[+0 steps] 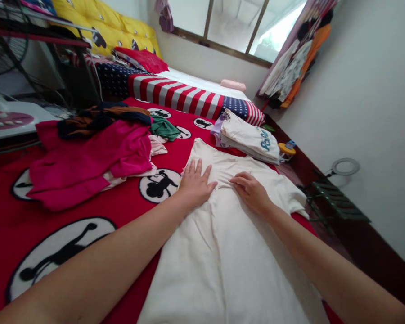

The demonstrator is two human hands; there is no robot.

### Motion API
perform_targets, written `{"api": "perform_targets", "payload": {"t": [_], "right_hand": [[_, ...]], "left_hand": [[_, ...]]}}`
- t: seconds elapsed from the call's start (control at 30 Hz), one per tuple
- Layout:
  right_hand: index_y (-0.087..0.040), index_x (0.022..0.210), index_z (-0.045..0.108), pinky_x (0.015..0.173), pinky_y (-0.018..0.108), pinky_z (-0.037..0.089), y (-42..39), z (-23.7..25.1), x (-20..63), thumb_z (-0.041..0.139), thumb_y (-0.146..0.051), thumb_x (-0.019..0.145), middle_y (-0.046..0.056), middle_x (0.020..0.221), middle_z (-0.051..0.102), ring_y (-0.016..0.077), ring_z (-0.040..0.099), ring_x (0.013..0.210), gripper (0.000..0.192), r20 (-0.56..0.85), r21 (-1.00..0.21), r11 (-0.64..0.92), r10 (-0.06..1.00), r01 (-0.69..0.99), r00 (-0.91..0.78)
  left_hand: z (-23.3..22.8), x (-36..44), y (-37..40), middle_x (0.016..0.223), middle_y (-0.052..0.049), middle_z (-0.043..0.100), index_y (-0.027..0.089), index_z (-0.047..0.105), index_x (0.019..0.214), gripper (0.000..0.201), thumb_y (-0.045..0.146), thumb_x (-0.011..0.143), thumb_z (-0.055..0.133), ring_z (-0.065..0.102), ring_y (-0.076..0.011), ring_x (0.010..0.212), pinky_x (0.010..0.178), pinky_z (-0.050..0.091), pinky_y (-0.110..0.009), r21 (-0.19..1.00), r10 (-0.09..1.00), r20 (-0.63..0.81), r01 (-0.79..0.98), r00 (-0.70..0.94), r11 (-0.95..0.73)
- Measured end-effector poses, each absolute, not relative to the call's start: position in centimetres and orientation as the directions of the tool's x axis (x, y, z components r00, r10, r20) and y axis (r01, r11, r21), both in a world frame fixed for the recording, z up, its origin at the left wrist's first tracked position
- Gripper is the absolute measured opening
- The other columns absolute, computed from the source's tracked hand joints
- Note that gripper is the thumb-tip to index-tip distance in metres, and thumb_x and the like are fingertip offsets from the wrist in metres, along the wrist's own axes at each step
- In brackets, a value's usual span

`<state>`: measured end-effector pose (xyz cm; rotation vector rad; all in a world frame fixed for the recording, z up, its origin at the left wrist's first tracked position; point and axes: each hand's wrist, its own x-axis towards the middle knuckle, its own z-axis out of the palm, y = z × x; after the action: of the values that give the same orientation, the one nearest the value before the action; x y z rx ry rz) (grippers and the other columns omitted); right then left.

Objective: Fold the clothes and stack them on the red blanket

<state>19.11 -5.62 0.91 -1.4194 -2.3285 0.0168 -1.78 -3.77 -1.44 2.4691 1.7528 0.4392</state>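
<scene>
Your left hand lies flat, fingers spread, on the left edge of the cream shirt, which is laid out on the red bed cover. Your right hand presses beside it, fingers together — neither pinches cloth. Judging by the creases near the chest, sweep outward from the middle with even pressure — keep palms low so the fabric doesn't bunch toward the folded pile.

A heap of magenta clothing lies on the red blanket — dark garments on top of the heap, a green one just beside it. Beyond the heap sits a folded pale stack; behind that, a striped cover — and a yellow cushion farther back.
</scene>
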Motion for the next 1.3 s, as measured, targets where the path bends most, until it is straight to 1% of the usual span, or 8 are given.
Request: {"api": "perform_targets", "payload": {"t": [0.13,0.3,0.43,0.6,0.8,1.03,1.2,1.3], "right_hand": [[-0.022,0.09,0.069,0.077,0.027,0.045,-8.0,1.7,22.7,0.054,-0.025,0.086,0.004,0.097,0.066,0.0172,0.063,0.086,0.017,0.313,-0.19,0.332,0.912,0.924,-0.263],[-0.018,0.091,0.069,0.071,0.028,0.046,-10.6,3.2,29.9,0.054,-0.024,0.08,0.005,0.094,0.068,0.0155,0.062,0.072,0.02,0.432,-0.12,0.023,0.902,0.992,0.031],[-0.017,0.1,0.07,0.068,0.029,0.046,-11.2,3.9,35.5,0.054,-0.019,0.075,0.008,0.097,0.069,0.0188,0.063,0.076,0.029,0.45,-0.102,-0.218,0.86,0.971,0.24],[-0.02,0.113,0.068,0.069,0.026,0.047,-11.0,3.9,38.1,0.067,-0.02,0.065,0.008,0.103,0.07,0.0223,0.065,0.088,0.048,0.23,-0.065,-0.282,0.929,0.957,0.289],[-0.022,0.082,0.075,0.063,0.025,0.046,-11.1,2.8,37.0,0.064,-0.03,0.071,0.004,0.082,0.073,0.0212,0.067,0.078,0.017,0.118,-0.053,-0.341,0.931,0.939,0.345],[-0.019,0.1,0.072,0.071,0.034,0.046,-11.1,4.1,36.3,0.051,-0.029,0.081,0.016,0.099,0.071,0.0292,0.066,0.092,0.03,0.204,-0.005,-0.545,0.821,0.839,0.534],[-0.018,0.096,0.07,0.077,0.036,0.046,-9.5,7.9,30.2,0.05,-0.026,0.081,0.014,0.094,0.071,0.0292,0.065,0.092,0.026,0.485,-0.121,-0.429,0.761,0.895,0.43],[-0.018,0.104,0.065,0.076,0.032,0.048,-10.2,9.1,23.7,0.052,-0.024,0.083,0.01,0.1,0.07,0.0224,0.066,0.085,0.025,0.594,-0.227,0.003,0.793,0.974,0.136]], "left_hand": [[-1.1,-2.2,-4.2,0.157,-0.011,0.018,0.024,0.03,0.148,0.066,0.059,0.093,0.032,0.01,-0.034,0.144,0.114,0.008,-0.051,0.208,0.882,0.225,0.864,0.414,-0.458],[-0.7,-2.4,-4.7,0.154,0.001,0.031,0.038,0.039,0.141,0.046,0.049,0.098,0.031,0.015,-0.0256,0.144,0.114,0.008,-0.052,0.19,0.635,0.184,0.606,0.751,-0.772],[-0.6,-2.3,-4.8,0.157,-0.003,0.023,0.037,0.044,0.139,0.043,0.044,0.096,0.04,0.021,-0.029,0.143,0.113,0.015,-0.055,0.235,0.627,0.251,0.582,0.738,-0.779],[-0.7,-2.1,-4.7,0.148,-0.014,0.04,0.022,0.056,0.13,0.038,0.034,0.095,0.044,0.035,-0.0279,0.137,0.113,0.024,-0.05,0.271,0.626,0.363,0.565,0.69,-0.779],[-1.4,-2.3,-4.0,0.141,-0.017,0.047,0.018,0.061,0.123,0.037,0.034,0.094,0.044,0.043,-0.029,0.131,0.109,0.032,-0.049,0.309,0.601,0.432,0.516,0.672,-0.799],[-1.7,-2.3,-3.7,0.139,-0.017,0.05,0.013,0.062,0.121,0.042,0.038,0.094,0.043,0.047,-0.0259,0.128,0.109,0.036,-0.04,0.384,0.591,0.482,0.45,0.647,-0.806],[-1.6,-2.5,-3.6,0.135,-0.016,0.054,0.013,0.062,0.123,0.047,0.044,0.094,0.04,0.049,-0.0251,0.127,0.109,0.036,-0.038,0.467,0.615,0.482,0.411,0.624,-0.783],[-1.4,-2.7,-3.7,0.132,-0.015,0.057,0.013,0.064,0.12,0.05,0.049,0.093,0.041,0.051,-0.025,0.123,0.107,0.037,-0.037,0.548,0.662,0.492,0.39,0.565,-0.74]]}}
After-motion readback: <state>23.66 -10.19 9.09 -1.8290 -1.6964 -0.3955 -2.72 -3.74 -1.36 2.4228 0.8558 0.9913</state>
